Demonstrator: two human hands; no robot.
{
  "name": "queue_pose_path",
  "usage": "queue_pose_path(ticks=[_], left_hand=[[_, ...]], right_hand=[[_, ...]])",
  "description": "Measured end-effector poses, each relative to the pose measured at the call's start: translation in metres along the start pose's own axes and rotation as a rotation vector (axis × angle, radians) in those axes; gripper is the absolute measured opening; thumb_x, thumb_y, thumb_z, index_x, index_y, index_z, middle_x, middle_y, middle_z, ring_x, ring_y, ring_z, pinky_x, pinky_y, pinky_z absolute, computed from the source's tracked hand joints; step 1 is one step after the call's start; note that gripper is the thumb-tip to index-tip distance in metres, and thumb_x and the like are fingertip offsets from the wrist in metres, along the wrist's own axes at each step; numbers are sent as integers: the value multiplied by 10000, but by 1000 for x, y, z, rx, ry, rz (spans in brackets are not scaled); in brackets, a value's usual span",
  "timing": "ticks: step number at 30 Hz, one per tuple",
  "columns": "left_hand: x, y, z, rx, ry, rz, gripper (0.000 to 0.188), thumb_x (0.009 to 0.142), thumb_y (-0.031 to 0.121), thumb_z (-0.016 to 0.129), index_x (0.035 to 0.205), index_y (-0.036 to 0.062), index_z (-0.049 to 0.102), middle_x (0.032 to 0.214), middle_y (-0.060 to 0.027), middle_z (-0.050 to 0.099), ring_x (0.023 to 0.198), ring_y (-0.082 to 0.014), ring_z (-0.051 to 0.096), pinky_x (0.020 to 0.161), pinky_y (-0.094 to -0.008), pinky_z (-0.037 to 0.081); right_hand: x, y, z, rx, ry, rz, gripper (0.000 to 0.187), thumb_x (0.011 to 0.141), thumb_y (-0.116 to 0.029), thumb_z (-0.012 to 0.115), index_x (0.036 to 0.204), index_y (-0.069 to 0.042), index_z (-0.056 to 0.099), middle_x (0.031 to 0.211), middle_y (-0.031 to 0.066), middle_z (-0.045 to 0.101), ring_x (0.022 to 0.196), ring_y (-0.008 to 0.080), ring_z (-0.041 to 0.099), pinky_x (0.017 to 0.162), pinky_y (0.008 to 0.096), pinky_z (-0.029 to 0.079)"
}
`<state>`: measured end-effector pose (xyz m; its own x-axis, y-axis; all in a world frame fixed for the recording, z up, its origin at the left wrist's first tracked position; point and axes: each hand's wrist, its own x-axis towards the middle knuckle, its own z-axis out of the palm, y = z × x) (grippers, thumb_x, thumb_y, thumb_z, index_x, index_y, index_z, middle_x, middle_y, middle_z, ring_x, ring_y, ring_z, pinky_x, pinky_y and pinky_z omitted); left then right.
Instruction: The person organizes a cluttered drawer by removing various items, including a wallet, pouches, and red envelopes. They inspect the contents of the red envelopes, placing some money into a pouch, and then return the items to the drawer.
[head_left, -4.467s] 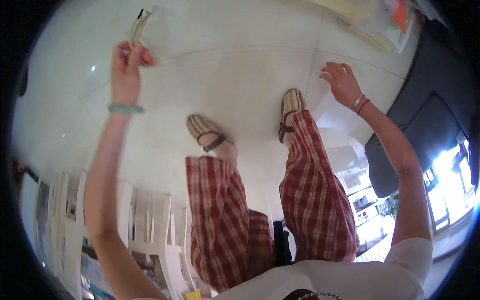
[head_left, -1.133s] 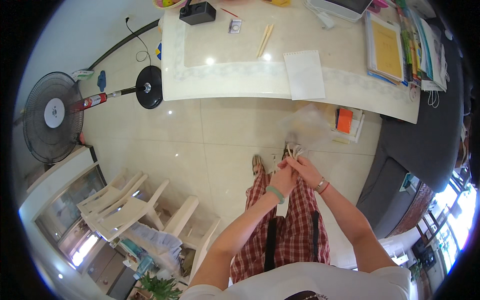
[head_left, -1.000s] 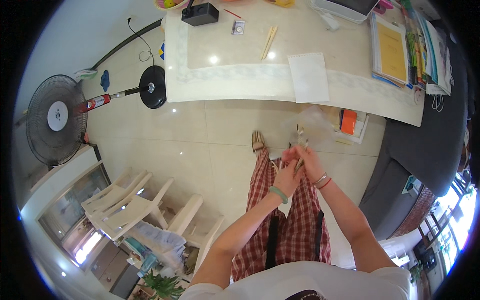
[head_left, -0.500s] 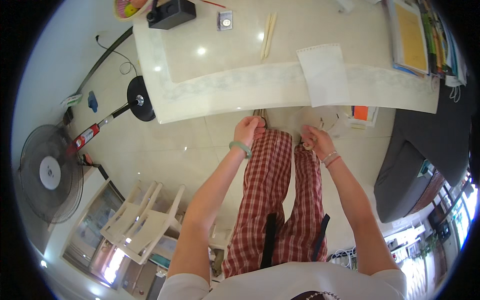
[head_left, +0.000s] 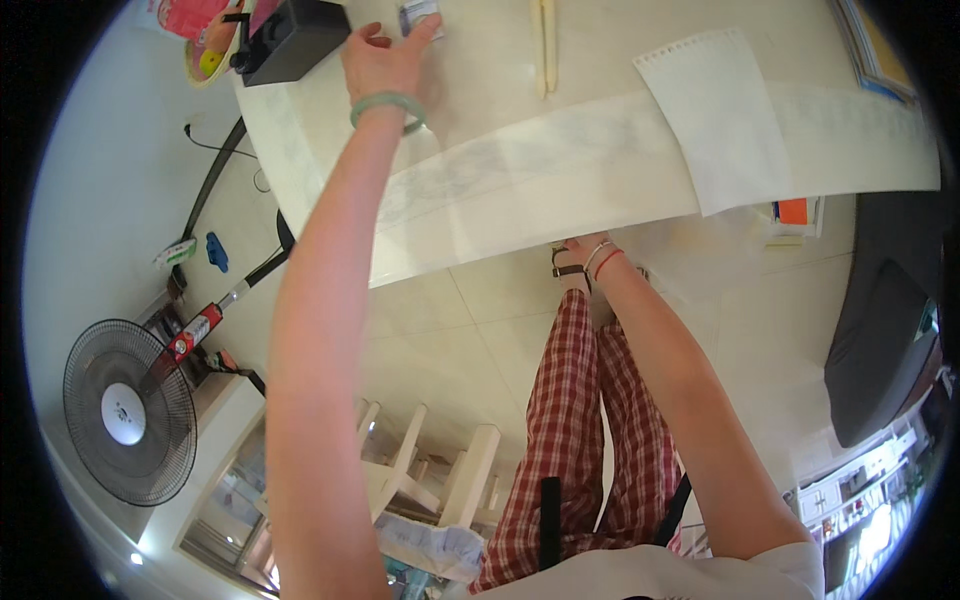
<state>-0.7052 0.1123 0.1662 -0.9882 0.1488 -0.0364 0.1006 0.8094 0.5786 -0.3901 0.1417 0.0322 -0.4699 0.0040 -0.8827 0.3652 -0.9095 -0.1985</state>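
My left hand reaches over the table, fingers apart, its thumb over the edge of a small flat clear case. Close to its left stands a black box with a crank handle, like a desk pencil sharpener. Two pale yellow pencil-like sticks lie side by side to the right of that hand. My right hand is low by the table's front edge, above my foot; its fingers are mostly hidden.
A white sheet with a perforated edge overhangs the front of the pale table. Books lie at the far right, and a basket is at the far left. A standing fan and white chairs are on the left.
My left hand has risen from below the table edge to the small case near the black box. My right hand has shifted slightly left and up, and the view has moved.
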Motion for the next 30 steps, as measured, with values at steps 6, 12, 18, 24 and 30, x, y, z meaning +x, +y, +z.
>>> queue_pose_path(ticks=[6,12,18,24,30], left_hand=[[64,-35,30,43,-220,66,787,618,574,826,1098,-25,655,964,-93,689,836,-169,644,798,-264,496],[111,-10,49,494,-418,165,843,650,648,760,1150,-24,660,1015,-99,694,870,-152,651,790,-246,487],[104,41,77,622,-353,385,878,679,713,669,1223,25,635,1151,-155,662,1067,-257,623,933,-342,447],[74,48,89,668,-85,533,879,710,734,609,1254,43,618,1249,-169,619,1186,-297,570,1002,-354,411],[61,61,92,695,-93,632,862,733,716,609,1262,35,609,1253,-154,621,1169,-290,581,989,-348,419]], right_hand=[[-17,17,-63,-13,-7,89,313,945,-179,552,1118,81,555,1040,180,652,537,145,469,570,333,478],[-2,28,-91,156,69,-14,383,924,-207,575,1164,89,539,1186,204,630,515,115,412,546,300,456],[34,17,-74,278,4,-125,272,907,-167,580,1028,76,578,969,157,693,499,119,421,531,322,464],[64,27,-56,66,235,-125,225,837,-185,620,947,10,637,778,98,639,566,177,552,503,351,542],[108,37,-67,25,101,-110,247,813,-218,670,922,-6,607,697,76,580,587,194,569,511,366,553]])
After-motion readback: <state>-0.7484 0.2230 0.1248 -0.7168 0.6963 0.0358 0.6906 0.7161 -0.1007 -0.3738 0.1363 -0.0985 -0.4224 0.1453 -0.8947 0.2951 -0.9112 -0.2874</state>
